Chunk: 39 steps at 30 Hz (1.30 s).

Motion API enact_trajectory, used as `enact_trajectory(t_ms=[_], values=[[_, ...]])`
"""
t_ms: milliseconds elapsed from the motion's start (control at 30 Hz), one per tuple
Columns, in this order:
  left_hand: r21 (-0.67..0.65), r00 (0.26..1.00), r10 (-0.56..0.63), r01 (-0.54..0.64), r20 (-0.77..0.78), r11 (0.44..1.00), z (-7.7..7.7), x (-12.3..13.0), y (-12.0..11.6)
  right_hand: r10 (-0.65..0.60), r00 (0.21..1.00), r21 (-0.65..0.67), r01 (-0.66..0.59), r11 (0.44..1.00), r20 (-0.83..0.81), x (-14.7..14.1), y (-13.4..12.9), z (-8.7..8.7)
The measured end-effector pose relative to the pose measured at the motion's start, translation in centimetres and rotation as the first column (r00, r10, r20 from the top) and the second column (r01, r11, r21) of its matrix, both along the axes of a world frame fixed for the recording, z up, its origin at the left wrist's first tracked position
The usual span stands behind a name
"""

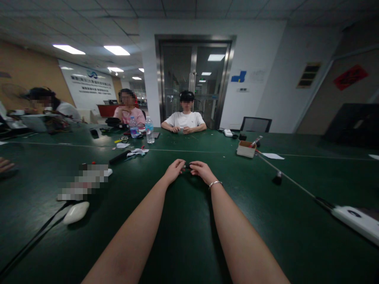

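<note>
Above the dark green table (pixel 189 221), a small black object with a silvery end (pixel 187 165) is pinched between my two hands. It is too small to name its kind. My left hand (pixel 174 171) closes thumb and fingers on its silvery left end. From the other side, the fingertips of my right hand (pixel 201 171) are closed on the black part. Fingers cover much of the object. A silver bracelet (pixel 215 184) circles my right wrist.
Water bottles (pixel 149 131) and scraps of paper (pixel 137 152) sit toward the left back. A white mouse-shaped item (pixel 76 213) lies left. Right of my hands are a small box (pixel 246 150) and a white power strip (pixel 357 221) with its cord. Three people sit around the table.
</note>
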<state>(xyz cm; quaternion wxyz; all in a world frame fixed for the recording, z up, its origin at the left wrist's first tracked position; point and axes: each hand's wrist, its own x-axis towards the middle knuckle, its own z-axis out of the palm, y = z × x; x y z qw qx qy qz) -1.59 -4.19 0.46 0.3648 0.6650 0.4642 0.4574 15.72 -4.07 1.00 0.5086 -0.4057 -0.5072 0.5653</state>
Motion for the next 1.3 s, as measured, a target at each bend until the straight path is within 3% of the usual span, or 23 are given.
enact_trajectory(t_ms=[367, 833, 1300], values=[[0.039, 0.998, 0.016, -0.014, -0.053, 0.999, 0.11, -0.14, -0.14, 0.006, 1.000, 0.017, -0.006, 1.000, 0.021, -0.01, 0.04, -0.09], [0.018, 1.000, -0.006, 0.006, 0.004, 1.000, -0.37, -0.09, 0.56, 0.012, 1.000, 0.020, -0.012, 1.000, 0.008, -0.03, -0.15, 0.05], [0.004, 1.000, -0.005, 0.005, 0.010, 1.000, 0.16, -0.02, -0.05, 0.023, 0.999, 0.021, -0.024, 0.999, 0.022, 0.04, 0.02, -0.11]])
